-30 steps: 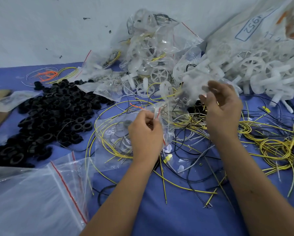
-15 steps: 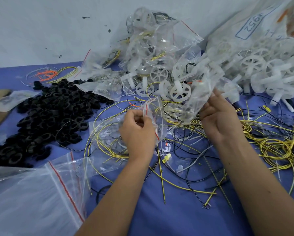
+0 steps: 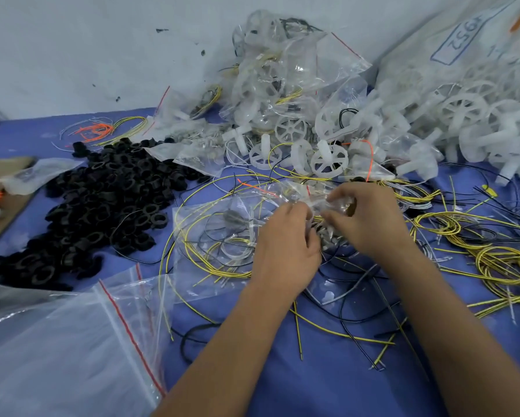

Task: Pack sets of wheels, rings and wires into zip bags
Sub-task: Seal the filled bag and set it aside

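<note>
Clear plastic, thin and crinkled, is the trouble here: the zip bag [image 3: 237, 224] lies near the middle of the blue table [image 3: 313, 386], its body stretching toward nine o'clock and its mouth bunched between the two hands; the left hand [image 3: 286, 254] has its fingers curled in on the crumpled mouth, the right hand [image 3: 370, 218] pinches the same plastic from the three o'clock side, and the two are nearly touching; through the film yellow wires [image 3: 210, 260], a pale ring and something dark can be made out, though whether a wheel is inside I cannot tell; the likeliest slip, as I judge it, is a wire end caught in the zip strip, since the coils inside spring outward and loose wires [image 3: 358, 311] lie tangled directly under the hands at six o'clock, so the seal may close only partly or a stray strand may be dragged along; a hard pull could also tear the film or spill the set; the black rings [image 3: 102, 206] heaped at nine o'clock and the white wheels [image 3: 325, 159] at twelve o'clock sit near enough that a sweeping wrist could scatter them.
</note>
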{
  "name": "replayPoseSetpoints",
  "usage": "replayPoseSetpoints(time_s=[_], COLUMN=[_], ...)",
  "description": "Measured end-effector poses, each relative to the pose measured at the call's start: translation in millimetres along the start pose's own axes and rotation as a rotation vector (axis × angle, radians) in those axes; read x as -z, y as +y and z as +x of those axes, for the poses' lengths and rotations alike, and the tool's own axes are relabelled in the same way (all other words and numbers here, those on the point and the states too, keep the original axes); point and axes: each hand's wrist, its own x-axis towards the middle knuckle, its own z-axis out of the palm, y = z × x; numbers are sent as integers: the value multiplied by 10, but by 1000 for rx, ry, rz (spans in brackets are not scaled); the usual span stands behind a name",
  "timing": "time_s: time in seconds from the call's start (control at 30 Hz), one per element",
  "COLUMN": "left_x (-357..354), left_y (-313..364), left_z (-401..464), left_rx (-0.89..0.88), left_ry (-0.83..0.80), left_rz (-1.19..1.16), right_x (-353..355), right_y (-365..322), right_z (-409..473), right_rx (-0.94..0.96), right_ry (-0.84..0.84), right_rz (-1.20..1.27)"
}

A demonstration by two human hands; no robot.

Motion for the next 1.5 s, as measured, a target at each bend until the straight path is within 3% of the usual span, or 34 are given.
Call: replayPoseSetpoints(time_s=[0.17,0.37,0.43,0.53,0.67,0.77,0.93,1.1,1.27,1.33,1.5], left_x=[18,16,12,-1,-3,-6,0,9,23,25,47], left_y=[62,15,5,-16,-61,-78,-87,-82,-76,-70,-28], left_z=[-20,4,3,-3,17,31,40,40,50,51,40], left_rx=[-23,84,117,141,186,239,275,289,305,310,225], left_ry=[42,170,183,190,229,258,329,354,389,421,517], left_rz=[104,-8,-48,-94,-147,-212,-295,-328,-367,-396,-420], right_x=[47,135,173,224,253,253,239,237,307,301,249], right_y=[2,-11,2,82,124,79,19,-69,-129,-101,-86], right_z=[34,81,67,24,40,-8,0,-15,51,82,84], right_rx=[-122,-307,-283,-234,-194,-51,20,-113,-319,-376,-356], right_ry=[263,546,648,710,599,617,702,592,401,317,35], right_rz=[143,708,624,249,-15,32,29,329,1201,1430,1538])
